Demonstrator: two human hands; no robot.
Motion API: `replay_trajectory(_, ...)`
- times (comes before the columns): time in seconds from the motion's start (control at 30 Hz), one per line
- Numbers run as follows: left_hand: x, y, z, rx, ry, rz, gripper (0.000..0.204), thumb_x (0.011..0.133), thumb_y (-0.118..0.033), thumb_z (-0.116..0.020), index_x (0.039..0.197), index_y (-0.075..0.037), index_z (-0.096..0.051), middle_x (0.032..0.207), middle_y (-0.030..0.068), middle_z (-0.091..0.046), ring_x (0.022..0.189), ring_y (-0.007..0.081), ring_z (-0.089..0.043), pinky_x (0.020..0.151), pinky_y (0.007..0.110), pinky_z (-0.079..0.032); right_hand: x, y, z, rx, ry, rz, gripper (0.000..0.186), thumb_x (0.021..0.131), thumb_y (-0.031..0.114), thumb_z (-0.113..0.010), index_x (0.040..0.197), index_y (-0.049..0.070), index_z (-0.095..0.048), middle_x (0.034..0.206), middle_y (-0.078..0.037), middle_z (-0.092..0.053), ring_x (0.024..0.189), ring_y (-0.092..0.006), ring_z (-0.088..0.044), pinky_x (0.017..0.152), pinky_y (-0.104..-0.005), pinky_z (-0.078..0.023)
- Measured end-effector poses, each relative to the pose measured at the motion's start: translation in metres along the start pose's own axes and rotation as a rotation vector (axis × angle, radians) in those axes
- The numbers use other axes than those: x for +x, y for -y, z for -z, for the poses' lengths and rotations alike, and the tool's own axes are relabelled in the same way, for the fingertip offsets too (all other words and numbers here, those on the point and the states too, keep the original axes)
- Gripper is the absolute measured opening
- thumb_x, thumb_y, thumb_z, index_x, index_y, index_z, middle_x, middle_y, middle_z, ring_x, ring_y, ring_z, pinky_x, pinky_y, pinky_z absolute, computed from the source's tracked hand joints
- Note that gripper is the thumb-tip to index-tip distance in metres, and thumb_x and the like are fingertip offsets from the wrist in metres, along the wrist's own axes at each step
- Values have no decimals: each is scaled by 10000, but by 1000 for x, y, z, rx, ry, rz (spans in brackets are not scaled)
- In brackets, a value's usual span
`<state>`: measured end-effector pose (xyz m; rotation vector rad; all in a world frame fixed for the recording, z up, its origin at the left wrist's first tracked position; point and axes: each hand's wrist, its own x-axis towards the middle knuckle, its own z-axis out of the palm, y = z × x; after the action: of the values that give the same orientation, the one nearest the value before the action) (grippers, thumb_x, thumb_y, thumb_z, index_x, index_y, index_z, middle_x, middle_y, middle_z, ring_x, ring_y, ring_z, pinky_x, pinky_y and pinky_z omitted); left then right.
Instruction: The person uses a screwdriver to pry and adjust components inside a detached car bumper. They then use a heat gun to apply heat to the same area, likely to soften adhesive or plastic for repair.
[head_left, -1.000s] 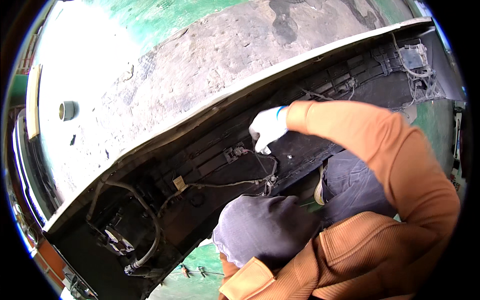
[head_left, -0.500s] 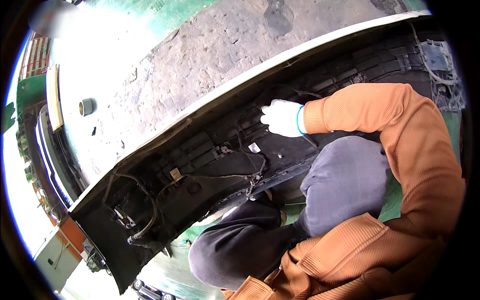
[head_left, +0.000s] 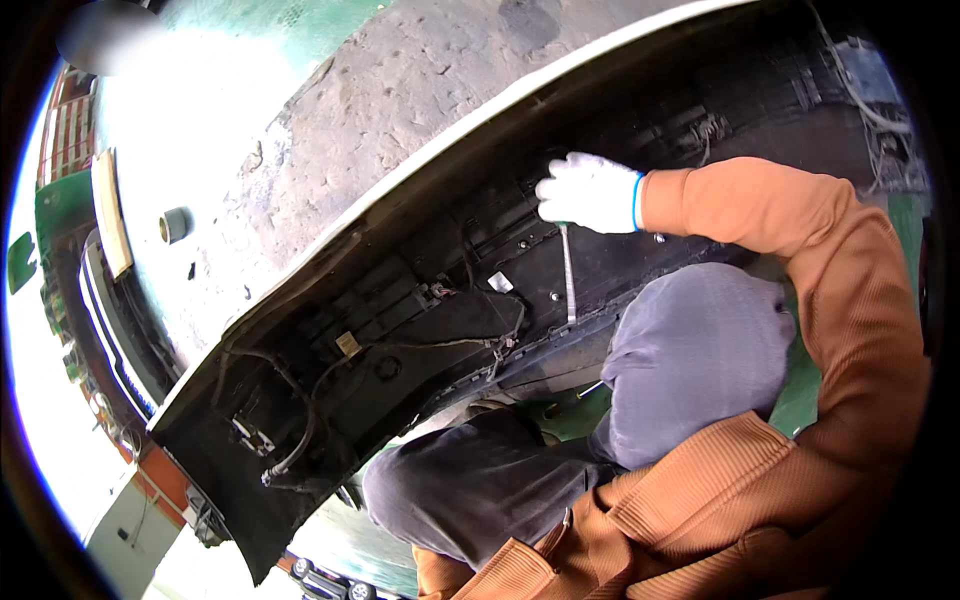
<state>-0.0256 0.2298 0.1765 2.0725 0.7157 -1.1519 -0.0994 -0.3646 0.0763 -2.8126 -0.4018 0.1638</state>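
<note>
My right hand [head_left: 590, 194], in a white glove with a blue cuff, is over the dark inner side of a car bumper [head_left: 440, 350]. Its fingers are closed around one end of a slim metal-shafted tool [head_left: 570, 285]. The shaft points from the glove down toward my knees, and its gripped end is hidden. Along the bumper's inner side run a cable [head_left: 430, 345] and several black clips and brackets. A small white label [head_left: 499, 282] lies to the left of the tool. My left hand is out of view.
A worn grey slab [head_left: 420, 100] lies beyond the bumper's white edge. At the left stand a roll of tape [head_left: 175, 225] and a wooden strip [head_left: 111, 212]. My bent knees [head_left: 700, 340] are close against the bumper's near edge. Green floor shows below.
My right hand has shifted slightly right and up. The tool's shaft has swung from pointing down-right to nearly straight down. The view has shifted a little.
</note>
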Motion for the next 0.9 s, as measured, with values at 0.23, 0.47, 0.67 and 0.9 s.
replay_trajectory(0.23, 63, -158, 14, 23, 331, -377, 375, 973, -285, -796, 1205, 4, -742, 1094, 231, -770, 1068, 380, -746, 954, 421, -568, -8, 14, 56, 508, -127, -434, 268, 893, 186, -699, 1143, 93, -672, 1075, -151, -707, 1014, -392, -701, 900, -506, -556)
replay_trajectory(0.47, 136, -215, -105, 792, 0, -1648, 917, 756, -337, -978, 1514, -27, -563, 1517, 219, -589, 1412, 435, -552, 1195, 527, -452, 3, 72, 108, 1319, -291, -1113, 155, 1022, 137, -662, 1171, 94, -651, 984, -30, -676, 698, -121, -608, 608, -297, -533)
replay_trajectory(0.67, 164, -202, -121, 772, -93, -1746, 763, 743, -444, -959, 1333, -46, -685, 1458, 197, -652, 1406, 472, -555, 1154, 596, -458, 69, 132, -7, 1800, -1055, -1302, 316, 1051, 318, -737, 1196, 59, -628, 884, -86, -692, 612, -170, -660, 529, -317, -583)
replay_trajectory(0.9, 166, -195, -120, 762, -104, -1739, 655, 773, -486, -935, 1217, -53, -727, 1482, 196, -640, 1424, 464, -540, 1137, 602, -457, 135, 208, -66, 1748, -1346, -1462, 247, 1074, 273, -709, 1190, 74, -619, 918, -48, -666, 625, -132, -656, 547, -301, -544)
